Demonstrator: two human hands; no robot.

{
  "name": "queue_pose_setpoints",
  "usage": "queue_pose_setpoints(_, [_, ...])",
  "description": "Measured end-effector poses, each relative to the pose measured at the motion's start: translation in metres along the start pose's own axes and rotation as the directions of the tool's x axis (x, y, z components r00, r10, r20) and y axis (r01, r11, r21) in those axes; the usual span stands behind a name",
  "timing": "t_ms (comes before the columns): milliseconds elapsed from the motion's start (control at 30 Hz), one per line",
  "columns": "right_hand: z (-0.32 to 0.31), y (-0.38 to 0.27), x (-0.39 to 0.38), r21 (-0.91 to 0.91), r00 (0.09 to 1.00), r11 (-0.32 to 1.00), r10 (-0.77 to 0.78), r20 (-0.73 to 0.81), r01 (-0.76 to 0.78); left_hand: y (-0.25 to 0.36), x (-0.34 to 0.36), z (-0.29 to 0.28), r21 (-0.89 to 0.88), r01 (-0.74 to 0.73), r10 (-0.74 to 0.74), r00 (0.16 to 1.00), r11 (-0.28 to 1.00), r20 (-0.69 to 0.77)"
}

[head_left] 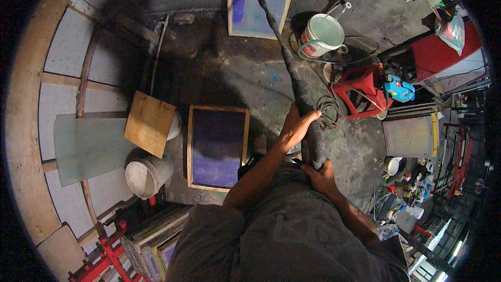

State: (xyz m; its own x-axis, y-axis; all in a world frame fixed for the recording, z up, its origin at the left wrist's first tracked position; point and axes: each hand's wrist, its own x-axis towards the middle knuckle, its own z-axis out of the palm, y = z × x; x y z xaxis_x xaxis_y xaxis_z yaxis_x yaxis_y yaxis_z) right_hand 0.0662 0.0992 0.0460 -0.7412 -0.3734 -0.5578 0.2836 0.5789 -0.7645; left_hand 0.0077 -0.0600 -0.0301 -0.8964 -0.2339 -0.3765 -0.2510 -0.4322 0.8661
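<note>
A long black pressure-washer spray lance [289,62] slants up and away from me across the middle of the head view. My left hand [298,128] is closed around its thick middle part. At its rear end, my right hand [319,176] is closed around the handle. The lance tip overlaps a wood-framed printing screen [263,20] that leans on the wall; its mesh is pale grey-blue with a purple patch at the left. Another wood-framed screen [216,159], with dark purple mesh, is low on the left, beside my left forearm.
A white bucket [324,30] of water stands by the wall. Right of me, a blue pressure-washer unit [400,89] is beside a red stool [360,86], with coiled hose [329,109] nearby. To the left are another bucket [141,176], a wooden board [150,125] and a translucent sheet [86,146].
</note>
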Motion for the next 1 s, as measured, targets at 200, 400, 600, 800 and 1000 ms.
queue_pose_setpoints(200, [0.004, -0.004, -0.009, 0.01, 0.999, 1.0, 0.018, -0.036, -0.018, 0.005, -0.009, -0.001, 0.059, 0.076, -0.077, 0.997, 0.995, 0.005])
queue_pose_setpoints(400, [0.005, 0.006, -0.006, 0.112, 0.998, 0.993, -0.021, -0.052, 0.026, -0.001, -0.001, 0.0, 0.07, 0.059, -0.064, 0.996, 0.996, 0.06])
queue_pose_setpoints(600, [0.01, 0.023, -0.009, 0.11, 0.992, 0.994, -0.001, -0.123, 0.015, -0.003, 0.0, 0.003, 0.067, 0.04, -0.047, 0.994, 0.997, 0.103])
queue_pose_setpoints(800, [0.012, 0.012, -0.007, 0.023, 0.996, 0.999, -0.037, -0.08, 0.039, -0.007, 0.0, -0.006, 0.07, 0.058, -0.063, 0.995, 0.996, 0.072])
queue_pose_setpoints(1000, [0.011, 0.018, -0.001, -0.038, 1.0, 0.999, 0.007, -0.005, -0.007, 0.001, -0.008, -0.009, 0.051, 0.029, -0.028, 0.999, 0.998, -0.022])
